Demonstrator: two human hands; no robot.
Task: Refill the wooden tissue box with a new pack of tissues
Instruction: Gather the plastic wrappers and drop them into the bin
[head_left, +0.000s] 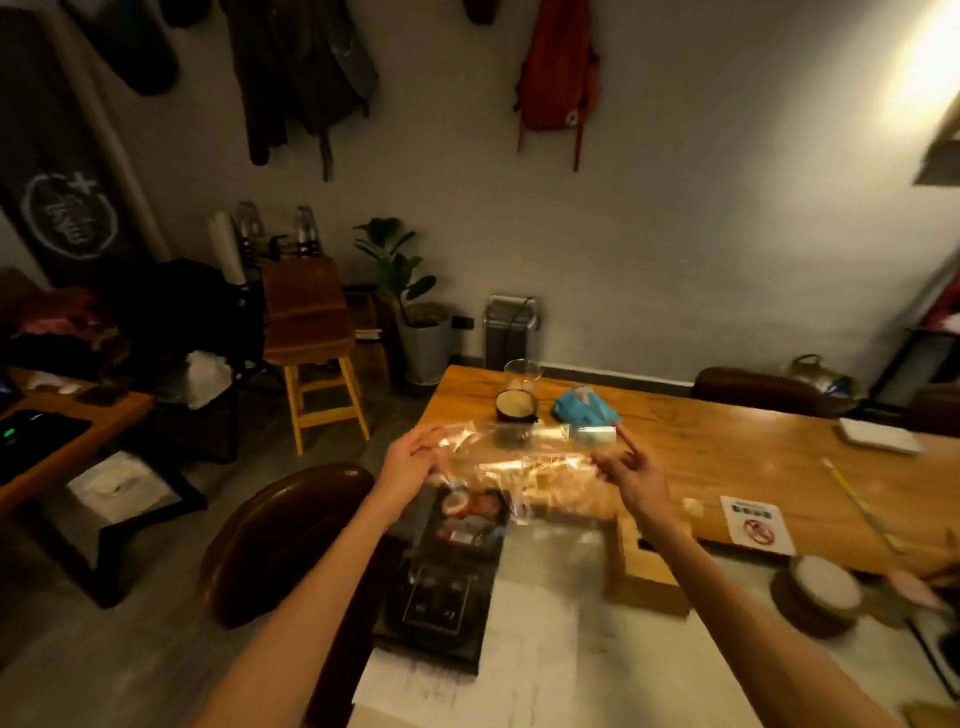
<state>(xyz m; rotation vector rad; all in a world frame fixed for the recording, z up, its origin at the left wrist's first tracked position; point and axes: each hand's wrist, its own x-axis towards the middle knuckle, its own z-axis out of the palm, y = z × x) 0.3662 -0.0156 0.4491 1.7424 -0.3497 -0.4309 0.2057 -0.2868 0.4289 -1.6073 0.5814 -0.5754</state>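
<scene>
Both my hands hold a clear, crinkled plastic tissue wrapper (514, 457) stretched between them above the table. My left hand (410, 457) grips its left end with curled fingers. My right hand (626, 465) pinches its right end, with the index finger sticking out. Below the wrapper sits the wooden tissue box (647, 571), partly hidden behind my right forearm. A pale stack of tissues (550, 551) lies beside the box on its left, blurred. The whole frame is motion-blurred.
A dark tray with small items (447, 566) lies at the table's near left. Farther back stand a glass on a round base (517, 397) and a blue pack (584, 408). A round container (823, 590) sits at right, a brown chair (280, 535) at left.
</scene>
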